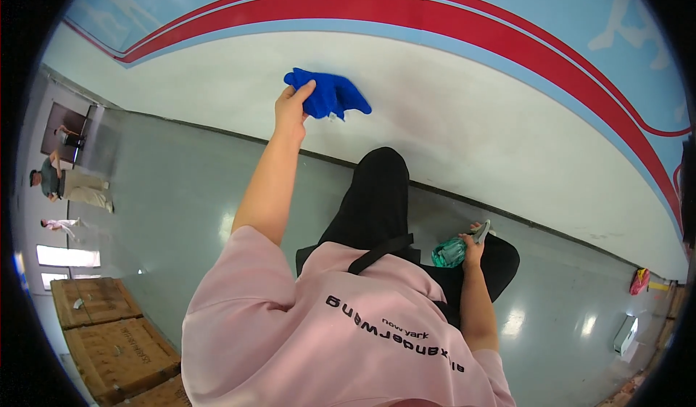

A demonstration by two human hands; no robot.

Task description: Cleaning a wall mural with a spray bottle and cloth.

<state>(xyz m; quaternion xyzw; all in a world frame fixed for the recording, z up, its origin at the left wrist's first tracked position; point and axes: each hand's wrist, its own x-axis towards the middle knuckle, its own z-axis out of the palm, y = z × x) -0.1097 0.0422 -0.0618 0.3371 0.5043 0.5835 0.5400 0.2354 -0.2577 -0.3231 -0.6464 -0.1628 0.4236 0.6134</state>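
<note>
My left hand (293, 106) reaches forward, its thumb and fingers closed on a bunched blue cloth (330, 95). The cloth lies against, or just in front of, the white lower part of the wall (428, 95). Down by my right knee, my right hand (473, 251) is closed around the upper part of a see-through green bottle (449, 253). A pale grey top (483, 231) sticks up past the fingers, looking like a spray head. Part of the bottle is hidden by the hand.
My bent knees in black trousers (380, 189) are close to the wall's foot. Wooden crates (119, 345) stand at the lower left. Several people are farther left, one in a cap (54, 178). A red item (639, 281) and a white box (625, 334) are at the right.
</note>
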